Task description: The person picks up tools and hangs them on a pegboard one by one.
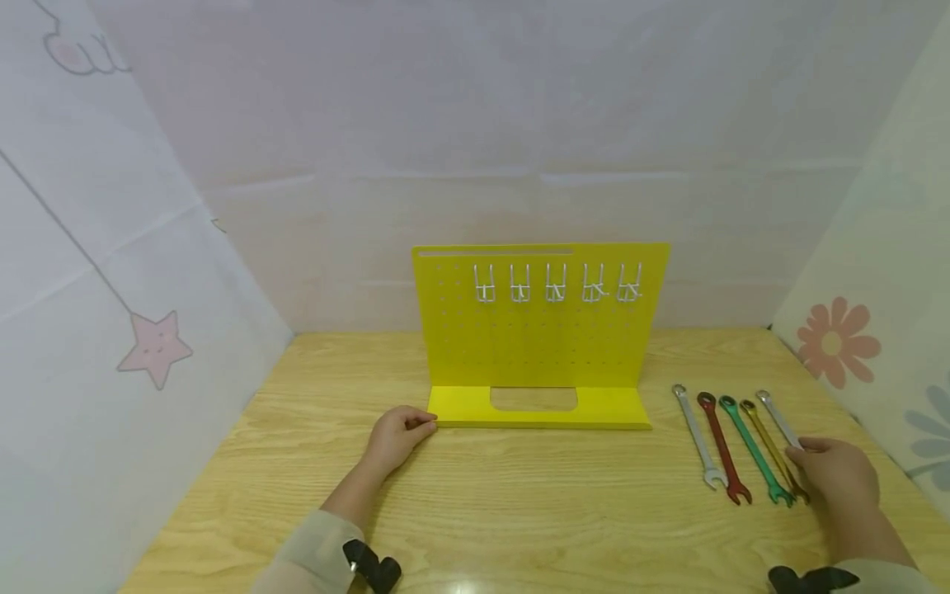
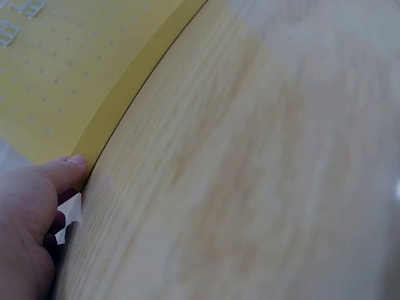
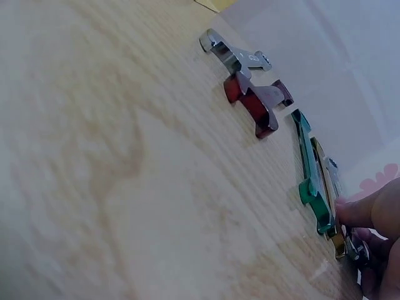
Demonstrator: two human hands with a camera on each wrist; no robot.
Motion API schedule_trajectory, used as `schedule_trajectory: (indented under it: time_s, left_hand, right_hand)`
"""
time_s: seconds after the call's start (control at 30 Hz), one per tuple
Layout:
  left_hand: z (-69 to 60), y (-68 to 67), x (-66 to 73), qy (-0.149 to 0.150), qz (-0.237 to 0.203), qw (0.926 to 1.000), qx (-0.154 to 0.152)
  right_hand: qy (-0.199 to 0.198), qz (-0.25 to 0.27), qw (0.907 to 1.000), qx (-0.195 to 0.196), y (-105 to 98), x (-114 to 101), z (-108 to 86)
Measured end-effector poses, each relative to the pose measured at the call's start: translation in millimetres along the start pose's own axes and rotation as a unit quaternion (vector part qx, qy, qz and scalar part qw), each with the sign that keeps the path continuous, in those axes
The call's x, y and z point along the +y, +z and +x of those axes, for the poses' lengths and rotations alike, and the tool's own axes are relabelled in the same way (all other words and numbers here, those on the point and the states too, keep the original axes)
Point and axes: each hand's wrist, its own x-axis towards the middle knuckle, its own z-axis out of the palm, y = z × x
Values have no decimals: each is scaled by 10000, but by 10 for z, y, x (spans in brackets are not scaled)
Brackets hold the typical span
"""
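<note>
A yellow pegboard stand (image 1: 538,346) stands upright on the table, with several white wire hooks (image 1: 555,285) along its upper part. My left hand (image 1: 397,437) pinches the front left corner of its base; in the left wrist view the thumb (image 2: 65,172) lies on the yellow lip. Over on the right, my right hand (image 1: 842,472) grips the lower part of the rightmost silver wrench (image 1: 778,418), whose lower end the fingers partly hide. Left of it lie a gold wrench (image 1: 772,441), a green wrench (image 1: 751,441), a red wrench (image 1: 720,441) and another silver wrench (image 1: 696,433).
The wood-grain table (image 1: 534,511) carries the stand and the wrenches. Pale printed cloth (image 1: 505,198) hangs behind and at both sides. An oblong cut-out opens in the stand's base.
</note>
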Motion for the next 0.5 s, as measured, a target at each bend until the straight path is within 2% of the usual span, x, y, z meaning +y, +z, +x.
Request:
schedule_trajectory:
  time_s: [0.17,0.37,0.5]
  left_hand:
    - [6,4,3,-6,35,10000,11]
    - [17,11,5,-24,-22,10000,21]
    - [8,12,9,-49,-41,10000,27]
  right_hand:
    - [30,195,9997,105,-11,-35,-27]
    - [91,586,9982,-64,1,-77,-65]
    - [208,1098,9936,-133,33,-76,-63]
